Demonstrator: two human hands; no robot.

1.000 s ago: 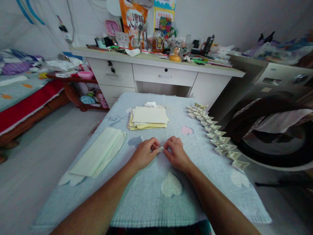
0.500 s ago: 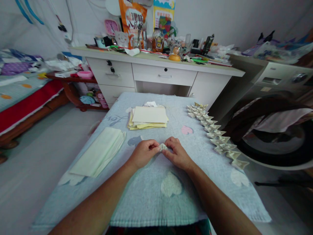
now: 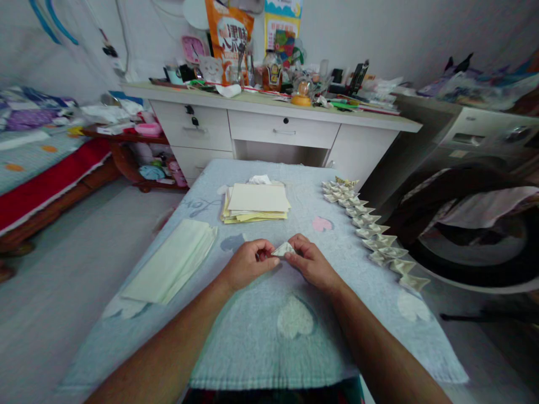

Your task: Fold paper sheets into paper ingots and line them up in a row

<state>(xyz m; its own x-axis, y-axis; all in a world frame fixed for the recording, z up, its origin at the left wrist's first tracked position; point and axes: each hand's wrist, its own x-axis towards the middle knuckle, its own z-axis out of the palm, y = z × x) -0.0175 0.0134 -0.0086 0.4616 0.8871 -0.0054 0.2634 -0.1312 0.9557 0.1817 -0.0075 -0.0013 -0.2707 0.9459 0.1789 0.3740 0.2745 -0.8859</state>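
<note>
A small folded paper triangle (image 3: 283,249) is held between my two hands, just above the cloth-covered table (image 3: 252,348). My left hand (image 3: 249,262) pinches its left corner with thumb and fingers. On the other side, the thumb and fingertips of my right hand (image 3: 310,261) close on its right end. Beyond my hands lies a stack of cream and yellow paper (image 3: 257,198). Pale green folded paper sheets (image 3: 170,262) rest to the left. Down the right side runs a row of folded paper boats (image 3: 377,241), set close against each other.
A crumpled white tissue (image 3: 259,179) sits behind the paper stack. Past the table's far edge stands a white desk (image 3: 284,124) crowded with jars and packets. To the right is a washing machine (image 3: 452,137) with cloth hanging from its open door. A bed (image 3: 46,168) stands at left.
The paper triangle shows more of its face between my fingers, where earlier it was mostly covered. My right hand has shifted slightly right; the other things stay put.
</note>
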